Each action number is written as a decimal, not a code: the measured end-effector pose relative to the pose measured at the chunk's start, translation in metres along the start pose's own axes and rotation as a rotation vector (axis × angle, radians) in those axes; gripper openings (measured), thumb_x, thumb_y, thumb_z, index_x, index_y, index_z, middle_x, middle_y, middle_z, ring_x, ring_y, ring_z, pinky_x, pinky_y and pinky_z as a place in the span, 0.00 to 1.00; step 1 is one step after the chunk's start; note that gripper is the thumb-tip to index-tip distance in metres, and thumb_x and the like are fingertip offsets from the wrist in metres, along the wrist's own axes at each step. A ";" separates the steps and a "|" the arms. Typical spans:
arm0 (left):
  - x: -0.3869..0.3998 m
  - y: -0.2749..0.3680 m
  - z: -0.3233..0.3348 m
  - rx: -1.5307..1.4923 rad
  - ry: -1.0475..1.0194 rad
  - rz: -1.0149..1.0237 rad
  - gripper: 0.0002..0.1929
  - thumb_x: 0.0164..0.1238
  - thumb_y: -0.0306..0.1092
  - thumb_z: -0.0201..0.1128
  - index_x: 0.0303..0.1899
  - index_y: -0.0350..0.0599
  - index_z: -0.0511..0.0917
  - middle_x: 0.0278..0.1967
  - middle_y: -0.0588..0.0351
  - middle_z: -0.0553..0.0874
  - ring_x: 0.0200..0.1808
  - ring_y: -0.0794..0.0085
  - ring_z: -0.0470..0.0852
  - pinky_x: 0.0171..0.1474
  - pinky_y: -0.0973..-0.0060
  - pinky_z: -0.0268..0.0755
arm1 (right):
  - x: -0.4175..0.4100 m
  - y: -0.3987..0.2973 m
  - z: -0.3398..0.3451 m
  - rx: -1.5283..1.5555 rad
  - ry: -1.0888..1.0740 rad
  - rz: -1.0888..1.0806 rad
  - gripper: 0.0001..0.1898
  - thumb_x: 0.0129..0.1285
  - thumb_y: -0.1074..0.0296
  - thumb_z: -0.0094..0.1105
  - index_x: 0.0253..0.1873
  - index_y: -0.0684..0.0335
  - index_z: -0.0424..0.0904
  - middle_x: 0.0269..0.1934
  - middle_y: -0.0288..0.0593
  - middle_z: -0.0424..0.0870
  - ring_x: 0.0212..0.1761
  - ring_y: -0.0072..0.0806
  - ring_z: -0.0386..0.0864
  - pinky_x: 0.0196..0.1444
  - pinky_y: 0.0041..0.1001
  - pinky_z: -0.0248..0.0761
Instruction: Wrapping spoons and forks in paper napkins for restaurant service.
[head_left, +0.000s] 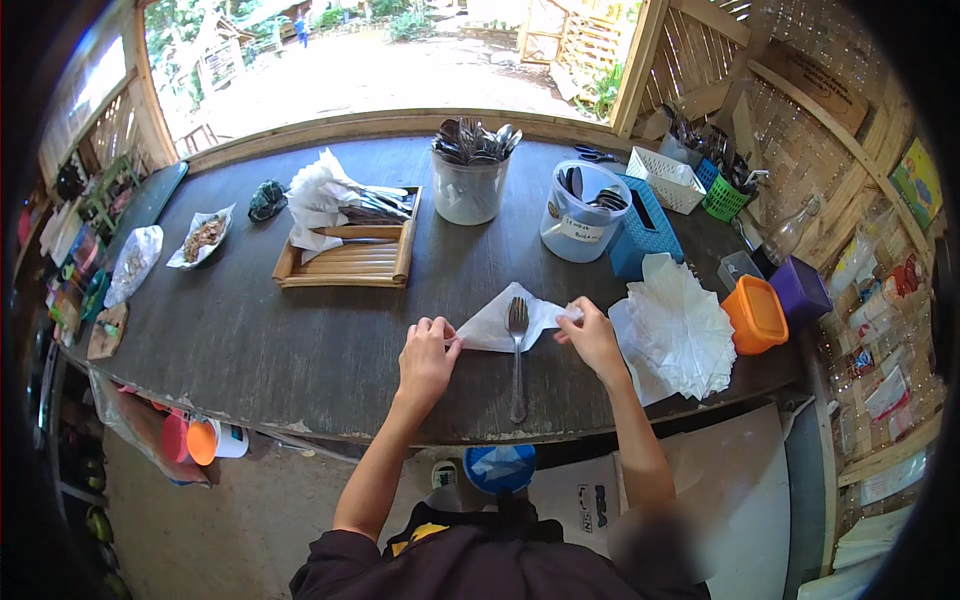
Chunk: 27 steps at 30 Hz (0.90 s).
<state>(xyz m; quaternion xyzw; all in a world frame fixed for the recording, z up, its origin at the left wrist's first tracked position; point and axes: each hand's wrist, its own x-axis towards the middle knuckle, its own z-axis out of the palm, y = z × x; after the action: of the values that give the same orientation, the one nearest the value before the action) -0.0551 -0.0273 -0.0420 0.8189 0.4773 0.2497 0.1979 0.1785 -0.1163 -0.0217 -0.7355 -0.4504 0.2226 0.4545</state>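
Observation:
A white paper napkin (491, 328), folded to a point at its far side, lies on the dark tabletop before me. Across it rests a metal fork (517, 337), tines away from me and handle reaching past the napkin's near edge. My left hand (431, 352) pinches the napkin's left corner. Its right corner is gathered between the fingers of my right hand (590, 337). To the right spreads a fanned stack of white napkins (679, 334). Beyond my left hand, a bamboo tray (345, 266) holds cutlery wrapped in white napkins (322, 195).
Toward the window stand a clear tub of cutlery (469, 187) and a labelled tub of spoons (581, 225). A blue tissue box (646, 225), an orange container (754, 315) and a purple container (802, 289) line the right side. A paper-lined dish of food (202, 236) sits left.

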 end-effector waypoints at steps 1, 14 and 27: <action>0.001 0.002 -0.002 -0.004 0.001 0.001 0.11 0.59 0.39 0.67 0.37 0.44 0.77 0.39 0.51 0.80 0.46 0.58 0.78 0.46 0.63 0.73 | 0.004 -0.006 0.005 -0.004 0.002 -0.001 0.12 0.61 0.68 0.60 0.41 0.71 0.72 0.30 0.50 0.85 0.29 0.34 0.86 0.33 0.28 0.77; 0.010 -0.012 0.002 -0.478 -0.092 -0.049 0.13 0.61 0.31 0.66 0.44 0.38 0.74 0.33 0.49 0.85 0.33 0.70 0.85 0.38 0.74 0.76 | 0.022 -0.026 0.051 0.243 -0.177 -0.021 0.11 0.64 0.71 0.57 0.47 0.71 0.72 0.35 0.50 0.83 0.36 0.28 0.85 0.39 0.26 0.77; 0.032 -0.001 -0.004 -0.901 -0.189 0.010 0.13 0.65 0.30 0.64 0.47 0.38 0.72 0.34 0.55 0.83 0.35 0.77 0.82 0.41 0.80 0.76 | -0.038 -0.022 0.071 -0.368 0.026 -0.461 0.29 0.53 0.75 0.67 0.60 0.66 0.64 0.50 0.54 0.75 0.53 0.48 0.72 0.58 0.40 0.66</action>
<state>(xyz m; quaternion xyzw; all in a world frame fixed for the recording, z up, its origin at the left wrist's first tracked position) -0.0446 0.0020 -0.0328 0.6726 0.2974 0.3576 0.5755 0.0969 -0.1114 -0.0404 -0.6866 -0.6326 0.0187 0.3580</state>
